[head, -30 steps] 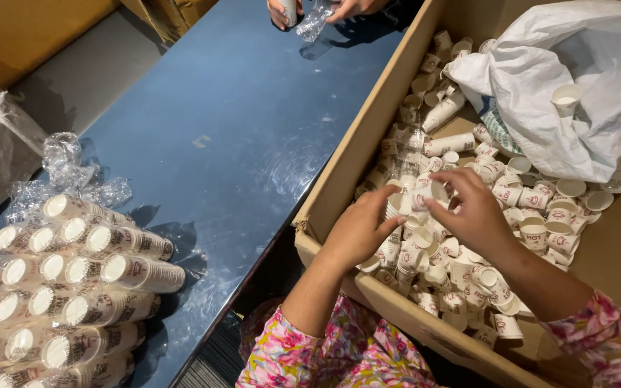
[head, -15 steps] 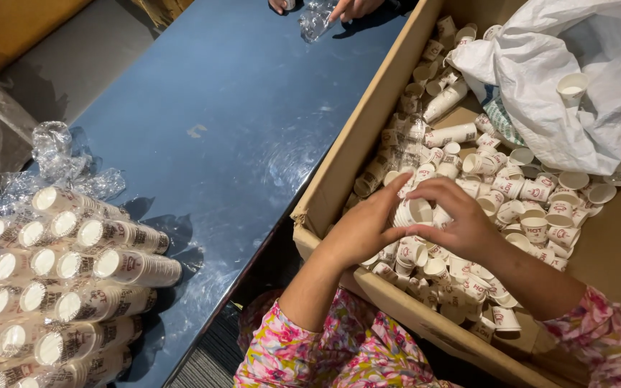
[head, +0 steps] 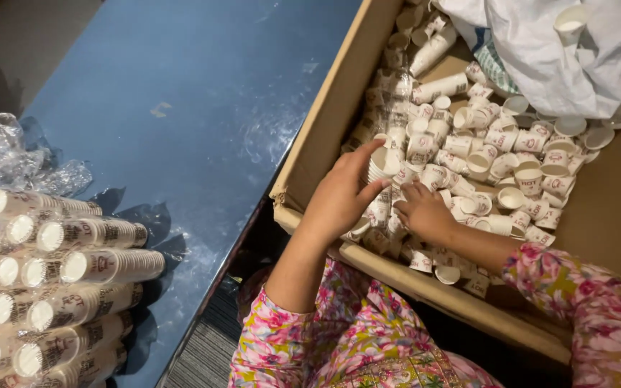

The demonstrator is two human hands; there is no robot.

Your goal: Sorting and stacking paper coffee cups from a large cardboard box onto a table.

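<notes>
Inside the cardboard box (head: 325,136), both hands are working among small white paper cups (head: 497,144) with pink print; the left hand (head: 343,197) is gripping a short stack of cups (head: 381,167); the right hand (head: 425,212) is lying open, fingers on loose cups.

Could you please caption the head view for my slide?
Both hands, left and right, gather small white paper cups inside a brown cardboard box.

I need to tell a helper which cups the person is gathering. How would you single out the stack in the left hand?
Start at the big cardboard box on the right, full of loose small paper cups. At its near left corner, the left hand curls around a short nested stack of cups. Unlike its scattered single neighbours, this one is stacked and held.
</notes>
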